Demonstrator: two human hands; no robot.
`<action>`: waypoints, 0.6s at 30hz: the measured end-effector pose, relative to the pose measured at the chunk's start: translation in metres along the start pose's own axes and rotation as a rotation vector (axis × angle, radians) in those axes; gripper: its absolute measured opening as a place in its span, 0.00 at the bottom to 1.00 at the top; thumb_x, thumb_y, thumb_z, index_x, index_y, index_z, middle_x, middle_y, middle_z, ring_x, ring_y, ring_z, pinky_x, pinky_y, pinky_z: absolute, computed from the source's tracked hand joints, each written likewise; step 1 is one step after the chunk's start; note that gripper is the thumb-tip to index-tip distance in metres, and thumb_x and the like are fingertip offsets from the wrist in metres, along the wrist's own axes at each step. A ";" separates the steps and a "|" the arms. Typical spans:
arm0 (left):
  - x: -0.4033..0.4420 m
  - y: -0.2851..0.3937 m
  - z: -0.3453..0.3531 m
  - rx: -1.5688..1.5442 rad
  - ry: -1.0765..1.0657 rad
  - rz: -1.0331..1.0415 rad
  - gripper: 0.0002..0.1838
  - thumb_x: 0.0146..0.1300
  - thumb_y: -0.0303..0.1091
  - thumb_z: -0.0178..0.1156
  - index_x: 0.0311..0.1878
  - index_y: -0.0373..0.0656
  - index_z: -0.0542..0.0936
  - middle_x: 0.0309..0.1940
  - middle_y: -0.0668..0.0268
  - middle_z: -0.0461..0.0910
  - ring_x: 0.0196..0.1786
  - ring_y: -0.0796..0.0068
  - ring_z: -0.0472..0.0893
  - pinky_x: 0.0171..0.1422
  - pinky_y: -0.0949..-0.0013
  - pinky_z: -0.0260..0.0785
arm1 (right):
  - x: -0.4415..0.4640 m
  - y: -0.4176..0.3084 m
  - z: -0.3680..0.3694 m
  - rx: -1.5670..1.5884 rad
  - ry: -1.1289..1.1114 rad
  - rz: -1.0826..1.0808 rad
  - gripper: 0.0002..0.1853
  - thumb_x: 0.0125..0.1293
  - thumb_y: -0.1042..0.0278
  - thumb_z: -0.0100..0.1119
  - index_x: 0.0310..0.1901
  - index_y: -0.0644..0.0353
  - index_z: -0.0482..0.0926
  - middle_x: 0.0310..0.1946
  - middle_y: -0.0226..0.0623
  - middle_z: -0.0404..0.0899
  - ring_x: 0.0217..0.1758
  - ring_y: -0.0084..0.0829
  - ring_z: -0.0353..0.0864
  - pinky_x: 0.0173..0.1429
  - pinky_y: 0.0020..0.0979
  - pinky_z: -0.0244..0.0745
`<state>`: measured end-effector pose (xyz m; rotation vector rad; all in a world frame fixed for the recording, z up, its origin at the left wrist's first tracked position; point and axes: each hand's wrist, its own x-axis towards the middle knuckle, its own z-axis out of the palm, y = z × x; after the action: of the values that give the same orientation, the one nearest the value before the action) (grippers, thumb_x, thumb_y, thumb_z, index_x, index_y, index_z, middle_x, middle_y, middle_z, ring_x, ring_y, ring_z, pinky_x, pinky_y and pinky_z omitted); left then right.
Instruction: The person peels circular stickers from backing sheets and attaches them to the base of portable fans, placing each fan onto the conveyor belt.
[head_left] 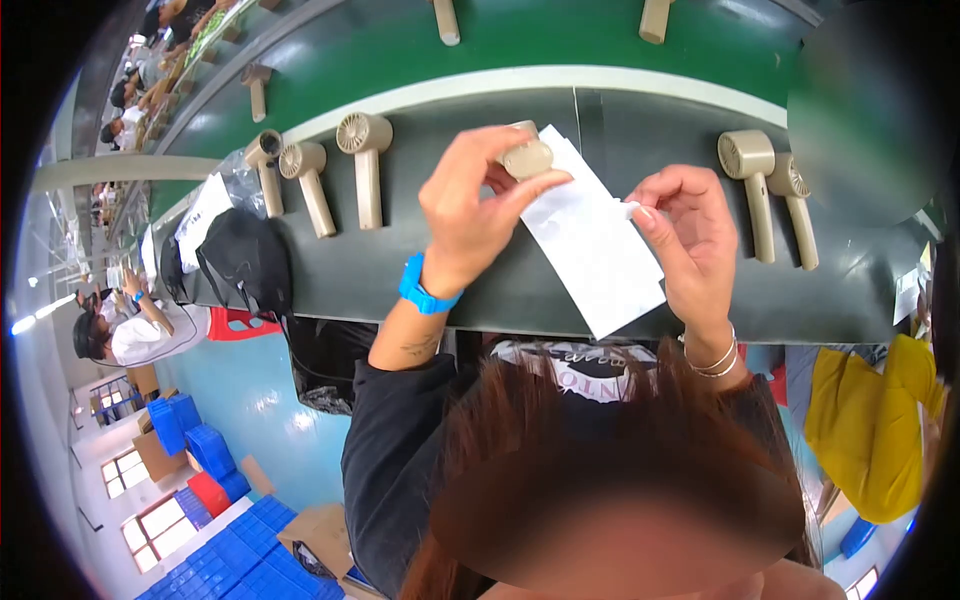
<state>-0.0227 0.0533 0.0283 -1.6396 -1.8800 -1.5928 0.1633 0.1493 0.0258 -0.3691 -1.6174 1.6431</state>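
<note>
The left hand (pixel 478 198) is reaching up over the bench, thumb and fingers curling into a pinch and gripping a beige oval-ended part (pixel 528 160) at their tips. The right hand (pixel 690 235) is bending inward — thumb and forefinger closing on a small white piece (pixel 628 204) — while a white sheet (pixel 590 240) is slanting between both hands.
</note>
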 end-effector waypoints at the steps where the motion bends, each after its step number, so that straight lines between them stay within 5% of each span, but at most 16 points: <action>1: -0.011 0.006 0.000 -0.042 -0.010 -0.035 0.22 0.41 0.26 0.78 0.42 0.35 0.81 0.38 0.60 0.82 0.32 0.75 0.82 0.30 0.75 0.77 | -0.002 -0.005 0.005 0.007 -0.013 -0.009 0.13 0.64 0.82 0.59 0.48 0.65 0.71 0.38 0.33 0.73 0.42 0.23 0.74 0.50 0.26 0.70; 3: -0.029 0.015 -0.001 -0.127 -0.025 -0.098 0.22 0.41 0.23 0.77 0.43 0.35 0.81 0.41 0.58 0.82 0.36 0.72 0.84 0.34 0.74 0.80 | -0.005 -0.007 0.008 0.005 -0.065 -0.031 0.20 0.62 0.84 0.60 0.53 0.64 0.66 0.37 0.34 0.73 0.43 0.24 0.76 0.53 0.28 0.72; 7: -0.046 0.025 0.000 -0.520 -0.132 -0.332 0.24 0.45 0.11 0.68 0.49 0.30 0.79 0.53 0.53 0.75 0.45 0.65 0.83 0.42 0.70 0.83 | -0.010 -0.006 0.013 0.003 -0.054 -0.006 0.18 0.62 0.85 0.60 0.51 0.64 0.66 0.37 0.34 0.73 0.45 0.25 0.77 0.56 0.30 0.73; 10: -0.047 0.031 0.000 -0.750 -0.108 -0.494 0.23 0.46 0.10 0.67 0.50 0.28 0.78 0.55 0.52 0.74 0.45 0.65 0.83 0.45 0.68 0.83 | -0.012 -0.007 0.016 0.013 -0.055 0.053 0.18 0.61 0.85 0.60 0.50 0.64 0.66 0.38 0.34 0.73 0.46 0.26 0.78 0.57 0.31 0.74; 18: -0.050 0.030 -0.001 -0.837 -0.131 -0.534 0.20 0.51 0.08 0.63 0.50 0.25 0.77 0.55 0.50 0.73 0.42 0.63 0.84 0.47 0.66 0.84 | -0.014 -0.003 0.021 -0.008 -0.033 0.074 0.15 0.61 0.84 0.60 0.47 0.64 0.68 0.38 0.34 0.74 0.47 0.25 0.79 0.52 0.29 0.77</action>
<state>0.0191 0.0172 0.0107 -1.5684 -1.9466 -2.8490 0.1585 0.1244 0.0277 -0.4124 -1.6531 1.7061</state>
